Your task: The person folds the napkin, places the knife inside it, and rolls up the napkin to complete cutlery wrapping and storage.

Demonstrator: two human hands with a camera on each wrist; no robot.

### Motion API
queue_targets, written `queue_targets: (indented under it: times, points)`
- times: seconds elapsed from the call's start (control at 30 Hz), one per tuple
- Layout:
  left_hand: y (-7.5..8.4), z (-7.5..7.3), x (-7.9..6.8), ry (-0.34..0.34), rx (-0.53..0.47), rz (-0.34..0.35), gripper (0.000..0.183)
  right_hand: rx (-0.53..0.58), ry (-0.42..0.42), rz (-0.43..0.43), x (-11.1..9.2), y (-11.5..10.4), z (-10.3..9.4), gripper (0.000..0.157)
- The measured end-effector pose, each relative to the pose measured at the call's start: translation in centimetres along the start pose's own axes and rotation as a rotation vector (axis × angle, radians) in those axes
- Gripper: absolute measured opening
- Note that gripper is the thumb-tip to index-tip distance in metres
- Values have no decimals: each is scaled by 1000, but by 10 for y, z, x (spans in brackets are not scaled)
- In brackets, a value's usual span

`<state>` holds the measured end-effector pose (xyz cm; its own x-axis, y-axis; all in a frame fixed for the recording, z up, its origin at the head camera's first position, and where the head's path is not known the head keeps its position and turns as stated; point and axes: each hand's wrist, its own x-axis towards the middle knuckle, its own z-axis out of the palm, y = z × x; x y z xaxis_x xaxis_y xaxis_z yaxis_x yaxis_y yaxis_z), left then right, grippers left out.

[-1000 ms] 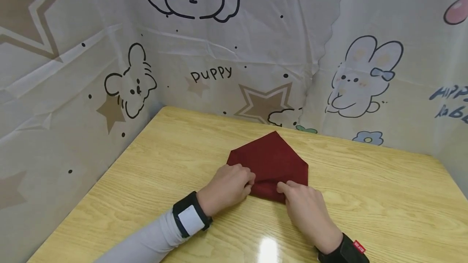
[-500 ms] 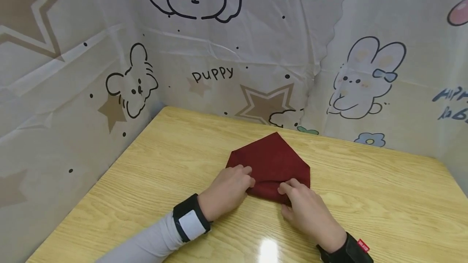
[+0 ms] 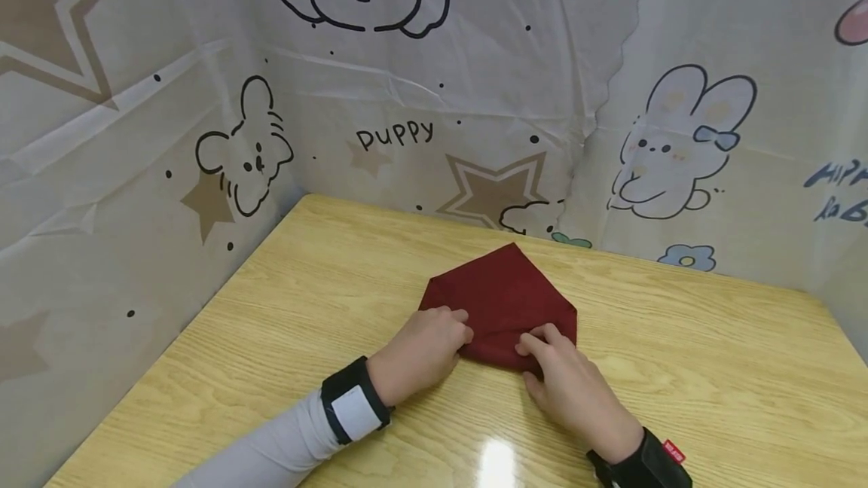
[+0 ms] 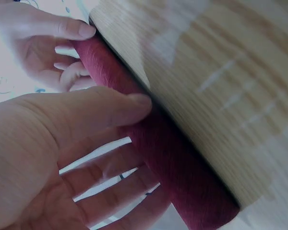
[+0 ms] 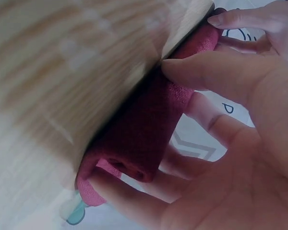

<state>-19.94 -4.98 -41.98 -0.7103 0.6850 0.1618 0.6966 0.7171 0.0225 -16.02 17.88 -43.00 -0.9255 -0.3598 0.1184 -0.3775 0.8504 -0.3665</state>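
A dark red cloth (image 3: pixel 502 296) lies on the wooden table, its far end coming to a point. Its near edge is rolled up; the roll (image 4: pixel 168 158) runs diagonally across the left wrist view. My left hand (image 3: pixel 430 345) holds the left part of this roll, thumb on the near side and fingers over the top. At the right part, my right hand (image 3: pixel 566 379) has its thumb against the near edge and its fingers bent over the cloth. In the right wrist view, the coiled end of the roll (image 5: pixel 129 165) shows between thumb and fingers.
The pale wood table (image 3: pixel 271 307) spreads around the cloth on all sides. Behind it and to the left hangs a white printed curtain (image 3: pixel 407 81) with cartoon animals and stars. Black bands (image 3: pixel 356 401) wrap both wrists.
My right thumb has come into view at the cloth's near edge, and the right fingers are more raised. The near edge has shifted slightly away from me. My left hand stays nearly in place.
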Motion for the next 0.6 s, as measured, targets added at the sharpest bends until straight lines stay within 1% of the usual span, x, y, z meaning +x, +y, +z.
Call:
queue_targets:
  times: [0.13, 0.23, 0.37, 0.43, 0.53, 0.6]
  points:
    - [2, 1, 0, 14, 40, 6, 10, -49, 47, -44, -2, 3, -1, 27]
    - [4, 1, -1, 27, 52, 0, 9, -89, 61, -74, -1, 4, -2, 25]
    - [2, 1, -1, 20, 48, -3, 10, -162, 45, -103, 1, 2, -4, 24]
    - [2, 0, -3, -3, 59, 7, 12, -184, 32, -117, 1, 0, -6, 25]
    - [2, -2, -4, -31, 78, 30, 10, -172, 16, -123, 0, -1, -7, 28]
    - [1, -3, -5, -36, 74, 43, 7, -157, 0, -124, 0, 0, -9, 28]
